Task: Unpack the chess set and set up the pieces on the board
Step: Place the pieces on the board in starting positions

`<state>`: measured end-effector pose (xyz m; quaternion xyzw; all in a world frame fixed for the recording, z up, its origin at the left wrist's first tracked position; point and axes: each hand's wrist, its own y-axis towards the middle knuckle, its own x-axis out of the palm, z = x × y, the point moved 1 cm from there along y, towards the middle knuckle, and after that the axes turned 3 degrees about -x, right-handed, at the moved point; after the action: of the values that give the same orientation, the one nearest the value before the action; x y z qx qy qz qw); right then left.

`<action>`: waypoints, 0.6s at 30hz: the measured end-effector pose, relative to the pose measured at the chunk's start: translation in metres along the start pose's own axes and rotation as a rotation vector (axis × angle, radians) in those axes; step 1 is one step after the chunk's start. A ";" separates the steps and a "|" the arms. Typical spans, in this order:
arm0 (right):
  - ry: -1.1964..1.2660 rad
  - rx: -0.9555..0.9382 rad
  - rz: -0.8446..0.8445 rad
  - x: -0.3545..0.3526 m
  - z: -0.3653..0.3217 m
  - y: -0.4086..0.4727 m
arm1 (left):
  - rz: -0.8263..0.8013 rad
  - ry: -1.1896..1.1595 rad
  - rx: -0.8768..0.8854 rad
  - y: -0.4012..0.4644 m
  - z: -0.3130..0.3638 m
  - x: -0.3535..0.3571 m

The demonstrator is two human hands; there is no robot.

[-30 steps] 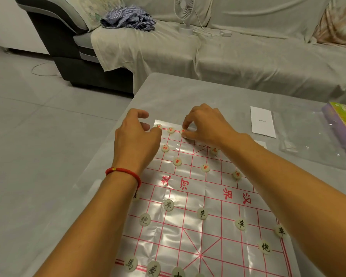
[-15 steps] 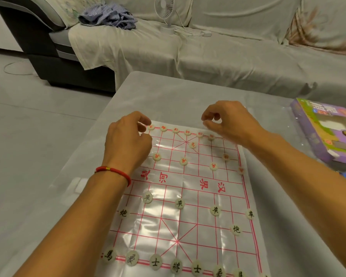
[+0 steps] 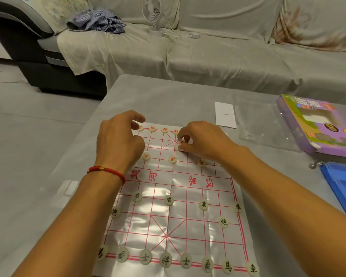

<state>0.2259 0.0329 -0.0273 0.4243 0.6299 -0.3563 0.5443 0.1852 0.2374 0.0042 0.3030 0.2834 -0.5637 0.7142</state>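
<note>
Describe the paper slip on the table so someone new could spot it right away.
Start at the grey table, beyond the far right corner of the chess board. The slip lies flat between the board and a clear plastic bag. It alone is plain white, opaque and rectangular.

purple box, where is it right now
In the head view the purple box lies on the table's far right, beside the clear plastic bag.

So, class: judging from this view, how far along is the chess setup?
Done: the box lies opened, the board is spread out, and the near black-lettered pieces stand in their rows. In hand: the right hand pinches a red-lettered piece near the far palace; the left hand hovers at the far-left corner. Left: finishing the far red side, part of which the hands hide.
</note>
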 end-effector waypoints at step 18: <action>-0.104 0.278 0.072 -0.026 0.072 -0.030 | -0.032 -0.002 0.097 -0.012 0.026 0.018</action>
<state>0.2272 -0.0479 -0.0133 0.4989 0.5299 -0.4417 0.5245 0.1792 0.2046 0.0065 0.3321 0.2597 -0.5883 0.6900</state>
